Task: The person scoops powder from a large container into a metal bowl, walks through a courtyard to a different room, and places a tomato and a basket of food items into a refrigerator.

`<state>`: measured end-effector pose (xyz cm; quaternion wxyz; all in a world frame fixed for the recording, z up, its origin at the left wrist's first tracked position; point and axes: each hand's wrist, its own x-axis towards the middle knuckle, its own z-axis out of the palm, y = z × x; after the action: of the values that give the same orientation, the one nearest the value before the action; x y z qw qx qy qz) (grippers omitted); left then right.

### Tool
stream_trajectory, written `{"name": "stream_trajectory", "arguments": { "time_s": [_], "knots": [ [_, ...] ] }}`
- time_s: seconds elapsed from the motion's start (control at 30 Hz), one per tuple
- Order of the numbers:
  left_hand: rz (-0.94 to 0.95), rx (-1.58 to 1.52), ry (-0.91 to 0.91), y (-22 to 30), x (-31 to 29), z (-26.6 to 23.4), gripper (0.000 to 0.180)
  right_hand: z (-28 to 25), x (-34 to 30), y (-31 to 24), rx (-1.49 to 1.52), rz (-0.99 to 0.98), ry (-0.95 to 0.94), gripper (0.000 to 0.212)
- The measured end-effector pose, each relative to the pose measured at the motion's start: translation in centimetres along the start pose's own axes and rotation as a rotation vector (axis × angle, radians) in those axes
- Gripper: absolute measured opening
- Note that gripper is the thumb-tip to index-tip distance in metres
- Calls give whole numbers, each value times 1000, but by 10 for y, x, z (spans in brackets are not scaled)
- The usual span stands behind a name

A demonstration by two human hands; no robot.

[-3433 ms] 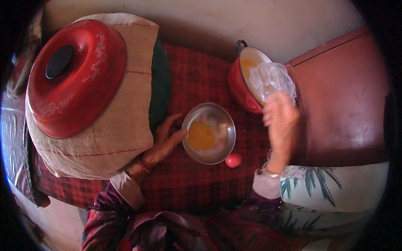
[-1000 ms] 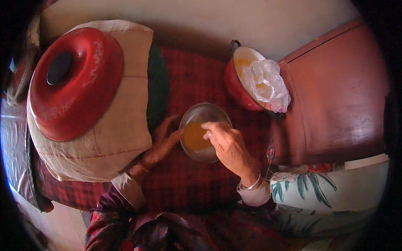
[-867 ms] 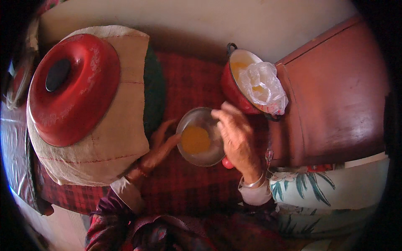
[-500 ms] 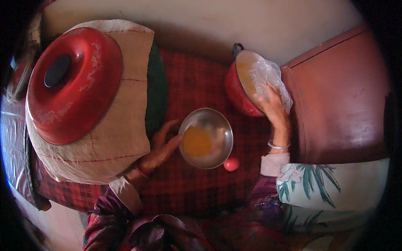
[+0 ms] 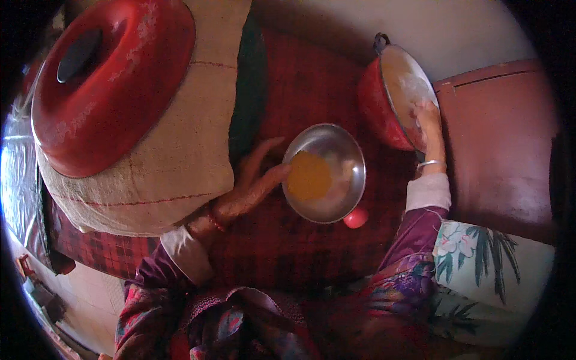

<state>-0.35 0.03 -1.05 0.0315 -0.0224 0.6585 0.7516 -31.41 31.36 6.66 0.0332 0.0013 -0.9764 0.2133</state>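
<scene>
A shiny metal bowl [image 5: 351, 192] with a patch of orange-yellow powder [image 5: 309, 176] inside stands on the table before me. My left hand [image 5: 255, 183] is open at its left side, thumb and fingers apart, one fingertip at the rim. Over at the right, my right hand [image 5: 427, 117] reaches into a tilted red pot [image 5: 377, 108] with curled fingers. Thin whitish plastic [image 5: 412, 88] shows beside them, blurred; what the fingers grip is hidden. A small pinkish-red ball-like thing [image 5: 356, 218] sits against the bowl's lower right edge.
A big red lid [image 5: 120, 90] with a black knob lies on beige cloth [image 5: 180, 168] at the left. Dark red plaid cloth [image 5: 306, 72] covers the table. A reddish-brown wooden surface [image 5: 498, 138] and a flowered cloth [image 5: 480, 258] lie at the right, a pale wall behind.
The whole view has shifted, so things sit higher and further right. My right hand has gone deeper into the pot, and the plastic no longer hangs over its rim. The left hand stays by the bowl.
</scene>
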Motion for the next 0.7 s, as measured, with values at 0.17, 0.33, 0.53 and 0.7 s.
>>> {"name": "stream_trajectory", "arguments": {
  "time_s": [0.17,0.33,0.53,0.7],
  "knots": [
    [-4,-103,-4,5,1,7,54,11,17,22,245,-30,-151,25],
    [-47,23,53,5,1,2,57,7,-17,-40,-499,-57,130,39],
    [8,37,76,-15,6,5,60,-35,-66,-51,-190,-476,202,47],
    [43,-15,66,-7,5,3,60,-21,-57,-35,-350,-448,-59,38]
  ]
}}
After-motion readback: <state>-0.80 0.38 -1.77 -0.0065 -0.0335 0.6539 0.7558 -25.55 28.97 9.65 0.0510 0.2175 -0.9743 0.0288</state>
